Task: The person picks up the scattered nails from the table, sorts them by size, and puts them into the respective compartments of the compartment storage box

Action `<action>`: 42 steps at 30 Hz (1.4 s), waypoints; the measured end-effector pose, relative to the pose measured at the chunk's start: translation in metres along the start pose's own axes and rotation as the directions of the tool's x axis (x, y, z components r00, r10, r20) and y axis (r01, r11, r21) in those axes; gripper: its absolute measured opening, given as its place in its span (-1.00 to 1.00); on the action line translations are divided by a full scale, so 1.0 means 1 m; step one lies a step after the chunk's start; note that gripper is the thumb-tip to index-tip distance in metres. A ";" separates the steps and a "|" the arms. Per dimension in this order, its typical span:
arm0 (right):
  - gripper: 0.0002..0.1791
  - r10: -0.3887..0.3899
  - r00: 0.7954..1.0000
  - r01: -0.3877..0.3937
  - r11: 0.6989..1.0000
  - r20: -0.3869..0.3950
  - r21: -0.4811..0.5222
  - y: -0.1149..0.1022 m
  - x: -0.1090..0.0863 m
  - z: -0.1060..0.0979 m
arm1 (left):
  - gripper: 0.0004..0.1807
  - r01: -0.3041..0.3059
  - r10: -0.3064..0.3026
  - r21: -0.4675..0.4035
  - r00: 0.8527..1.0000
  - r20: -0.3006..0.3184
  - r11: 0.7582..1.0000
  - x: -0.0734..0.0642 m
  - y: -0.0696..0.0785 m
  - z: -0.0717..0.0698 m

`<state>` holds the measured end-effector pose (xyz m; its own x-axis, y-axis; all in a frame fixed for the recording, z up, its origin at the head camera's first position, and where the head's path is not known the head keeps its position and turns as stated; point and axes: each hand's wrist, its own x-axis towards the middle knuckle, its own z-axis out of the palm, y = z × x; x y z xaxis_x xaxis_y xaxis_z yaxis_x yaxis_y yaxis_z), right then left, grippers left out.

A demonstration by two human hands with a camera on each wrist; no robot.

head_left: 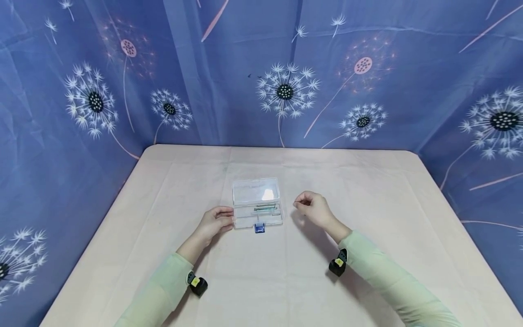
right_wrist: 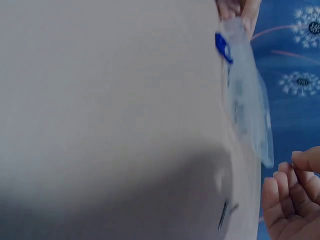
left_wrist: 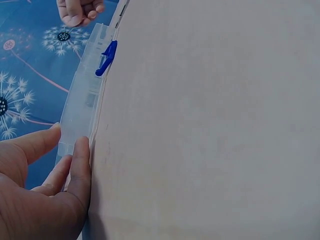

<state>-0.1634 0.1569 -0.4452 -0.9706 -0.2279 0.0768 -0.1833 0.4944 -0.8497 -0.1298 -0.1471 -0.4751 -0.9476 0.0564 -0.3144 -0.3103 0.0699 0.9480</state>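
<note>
A clear plastic box point(head_left: 258, 221) with its lid point(head_left: 255, 190) tipped back lies on the table, its blue latch point(head_left: 259, 228) toward the wearer. Several thin metal pieces, like nails or screws point(head_left: 265, 207), rest inside. My left hand point(head_left: 213, 222) holds the box's left end between thumb and fingers. To the right of the box is my right hand point(head_left: 313, 208), raised above the table. Its thumb and fingertips point(right_wrist: 283, 169) come together; whether a small piece is between them is unclear. A thin dark piece point(right_wrist: 222, 216) lies on the table near that hand.
The table point(head_left: 253, 281) has a pale cloth. Blue curtains point(head_left: 237, 91) with dandelion prints stand behind it and on both sides. A black wrist camera point(head_left: 198, 286) is on the left wrist, another camera point(head_left: 337, 266) on the right.
</note>
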 end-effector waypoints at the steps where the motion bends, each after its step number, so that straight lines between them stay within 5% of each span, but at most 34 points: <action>1: -0.94 0.009 1.000 -0.009 1.000 -0.007 -0.008 0.002 0.000 -0.003 | -0.59 0.002 -0.002 -0.001 1.000 -0.002 1.000 0.001 0.000 0.000; 9: -0.92 0.026 0.998 -0.034 0.988 -0.057 -0.148 0.021 -0.003 -0.015 | -0.61 0.001 -0.001 0.013 1.000 -0.020 1.000 0.003 -0.004 -0.001; 17: -0.95 0.096 0.994 -0.082 0.964 0.043 -0.254 0.034 -0.010 -0.016 | -0.63 0.011 -0.010 0.021 0.999 -0.042 1.000 0.000 -0.003 0.001; 24: -0.95 0.072 0.992 -0.040 0.956 0.101 -0.292 0.038 -0.014 -0.016 | -0.61 0.001 -0.001 0.016 0.999 -0.033 1.000 -0.002 -0.001 0.002; 27: -0.95 -0.023 0.988 0.082 0.917 0.155 -0.391 0.037 -0.014 -0.016 | -0.62 0.002 -0.002 0.012 1.000 -0.031 1.000 -0.001 -0.001 0.002; 31: -0.95 -0.170 0.958 0.272 0.792 0.231 -0.546 0.034 -0.015 -0.015 | -0.63 0.006 -0.006 0.017 0.999 -0.046 1.000 0.000 -0.002 0.002; 33: -0.94 -0.189 0.950 0.304 0.751 0.250 -0.586 0.033 -0.015 -0.014 | -0.63 0.004 -0.002 0.023 0.999 -0.048 1.000 0.000 -0.002 0.002; 39: -0.93 -0.165 0.946 0.306 0.737 0.278 -0.603 0.030 -0.017 -0.015 | -0.65 0.009 -0.008 0.029 0.999 -0.045 1.000 0.002 -0.004 0.004; 42: -0.93 -0.167 0.945 0.304 0.770 0.282 -0.561 0.029 -0.017 -0.017 | -0.65 0.007 -0.005 0.032 0.999 -0.050 0.999 0.003 -0.004 0.004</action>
<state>-0.1549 0.1895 -0.4622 -0.8425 -0.5343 0.0678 -0.5233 0.7822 -0.3380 -0.1306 -0.1438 -0.4800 -0.9486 0.0060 -0.3165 -0.3143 0.1026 0.9438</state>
